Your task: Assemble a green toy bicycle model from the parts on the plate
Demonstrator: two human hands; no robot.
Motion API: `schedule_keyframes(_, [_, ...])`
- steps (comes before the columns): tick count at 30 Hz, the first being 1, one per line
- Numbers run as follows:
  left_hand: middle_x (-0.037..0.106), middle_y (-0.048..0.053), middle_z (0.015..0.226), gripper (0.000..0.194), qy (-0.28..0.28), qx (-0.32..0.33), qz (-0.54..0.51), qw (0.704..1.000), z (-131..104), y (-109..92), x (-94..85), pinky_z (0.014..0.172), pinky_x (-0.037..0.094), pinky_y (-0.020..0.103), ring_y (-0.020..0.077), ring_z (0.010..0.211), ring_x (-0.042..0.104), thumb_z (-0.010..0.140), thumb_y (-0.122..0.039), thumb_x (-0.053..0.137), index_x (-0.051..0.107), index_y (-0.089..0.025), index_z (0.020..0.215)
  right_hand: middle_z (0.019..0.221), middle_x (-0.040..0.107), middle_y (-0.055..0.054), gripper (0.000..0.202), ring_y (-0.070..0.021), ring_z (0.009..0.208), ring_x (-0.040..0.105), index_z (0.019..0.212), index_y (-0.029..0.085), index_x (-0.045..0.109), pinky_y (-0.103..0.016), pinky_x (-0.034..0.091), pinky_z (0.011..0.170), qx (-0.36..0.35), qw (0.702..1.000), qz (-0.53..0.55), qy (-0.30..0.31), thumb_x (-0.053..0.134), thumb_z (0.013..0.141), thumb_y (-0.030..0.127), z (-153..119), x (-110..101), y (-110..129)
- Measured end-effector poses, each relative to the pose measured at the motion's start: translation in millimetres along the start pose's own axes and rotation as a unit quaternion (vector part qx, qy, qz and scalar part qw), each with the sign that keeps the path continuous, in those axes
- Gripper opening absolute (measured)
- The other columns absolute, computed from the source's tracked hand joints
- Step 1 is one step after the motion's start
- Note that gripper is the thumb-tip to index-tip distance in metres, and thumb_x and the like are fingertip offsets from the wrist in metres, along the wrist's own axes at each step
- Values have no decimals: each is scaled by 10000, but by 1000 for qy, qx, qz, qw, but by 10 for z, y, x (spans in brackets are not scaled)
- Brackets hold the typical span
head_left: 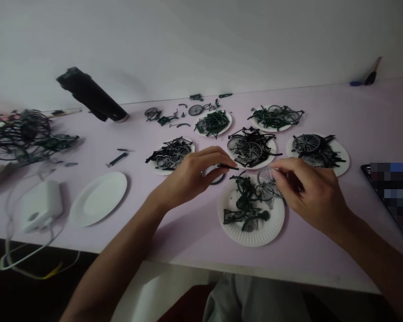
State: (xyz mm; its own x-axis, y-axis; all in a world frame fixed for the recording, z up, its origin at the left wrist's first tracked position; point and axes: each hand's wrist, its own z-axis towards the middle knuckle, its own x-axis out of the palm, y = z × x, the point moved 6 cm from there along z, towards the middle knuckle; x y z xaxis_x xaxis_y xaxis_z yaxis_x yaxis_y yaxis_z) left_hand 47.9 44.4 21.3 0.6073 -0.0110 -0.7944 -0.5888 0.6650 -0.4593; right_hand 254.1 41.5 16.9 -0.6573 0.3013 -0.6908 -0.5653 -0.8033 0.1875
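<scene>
My left hand (201, 172) is closed in a pinch on a thin black part (233, 167). A small black-rimmed wheel (218, 180) shows just under its fingers; whether it is held or lies on the table I cannot tell. Between the fingertips of my right hand (310, 190) is the edge of a grey spoked wheel (266, 181), above the near paper plate (226, 228). Dark green miniature bicycle parts (245, 192) lie on that plate, among them a frame-like piece and a curved piece.
Behind my hands, several paper plates (342, 156) carry piles of dark bicycle parts (251, 145). Loose parts (168, 118) lie near the wall. To the left are a bare paper plate (99, 199), a white charger (42, 205) with cables, a black cylinder (94, 96) and assembled miniature bicycles (30, 134). A dark-edged screen (392, 197) sits right.
</scene>
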Motion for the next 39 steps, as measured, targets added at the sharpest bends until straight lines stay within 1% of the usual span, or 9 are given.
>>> schedule_keyframes(3, [707, 65, 993, 137, -99, 13, -9, 995, 5, -53, 11, 738, 546, 246, 136, 873, 674, 974, -159, 592, 698, -172, 1060, 897, 769, -22, 189, -115, 634, 688, 1127, 185, 597, -244, 493, 576, -13, 1000, 13, 12, 625, 942, 155, -3, 20, 13])
schedule_keyframes(5, [703, 53, 941, 124, -157, 14, -21, 987, -11, -93, 26, 711, 540, 233, 126, 834, 664, 957, -155, 623, 709, -177, 1043, 988, 776, -42, 250, -127, 717, 719, 1196, 180, 576, -245, 527, 623, -28, 998, 34, 34, 616, 950, 153, -4, 61, 35])
schedule_keyframes(8, [694, 43, 908, 151, -183, 14, -40, 982, -30, -129, 81, 686, 527, 221, 114, 796, 647, 922, -155, 677, 716, -180, 1066, 1075, 769, -59, 289, -143, 833, 739, 1237, 176, 569, -249, 558, 705, -38, 995, 64, 62, 605, 953, 133, -8, 120, 62])
schedule_keyframes(12, [686, 41, 894, 149, -165, 26, -70, 983, -35, -141, 132, 683, 536, 221, 114, 788, 646, 912, -166, 691, 715, -177, 1058, 1071, 764, -62, 306, -158, 844, 739, 1251, 181, 580, -261, 572, 725, -34, 993, 85, 74, 593, 950, 124, -16, 149, 64])
schedule_keyframes(16, [679, 55, 928, 102, -141, 25, -79, 987, -31, -150, 164, 732, 556, 240, 132, 842, 659, 919, -192, 685, 700, -173, 1018, 1076, 756, -73, 312, -173, 876, 740, 1255, 187, 580, -267, 579, 733, -30, 991, 99, 85, 587, 950, 126, -16, 156, 63])
schedule_keyframes(21, [670, 69, 962, 85, -127, 36, -86, 988, -24, -188, 213, 793, 557, 246, 136, 895, 657, 911, -159, 685, 686, -158, 996, 1050, 752, -69, 270, -166, 898, 731, 1218, 185, 582, -276, 580, 778, -27, 988, 116, 94, 583, 955, 123, -7, 174, 85])
schedule_keyframes(26, [663, 59, 945, 72, -120, 18, -102, 987, -18, -188, 256, 779, 558, 255, 137, 874, 654, 914, -177, 685, 679, -166, 984, 1065, 752, -61, 281, -163, 932, 728, 1227, 200, 566, -280, 582, 813, -32, 987, 126, 99, 581, 957, 123, -18, 190, 110])
schedule_keyframes(33, [660, 55, 931, 63, -108, 9, -117, 987, -15, -199, 289, 762, 549, 252, 133, 853, 644, 926, -185, 671, 671, -168, 987, 1064, 748, -49, 309, -161, 933, 731, 1236, 206, 562, -263, 589, 794, -32, 984, 142, 98, 579, 945, 105, -16, 180, 124])
schedule_keyframes(39, [658, 49, 896, 91, -78, 5, -144, 986, -15, -200, 298, 723, 517, 242, 122, 809, 628, 921, -176, 680, 682, -153, 1009, 996, 741, -44, 305, -141, 832, 724, 1237, 208, 553, -219, 566, 672, -2, 981, 175, 82, 601, 946, 131, -29, 178, 118])
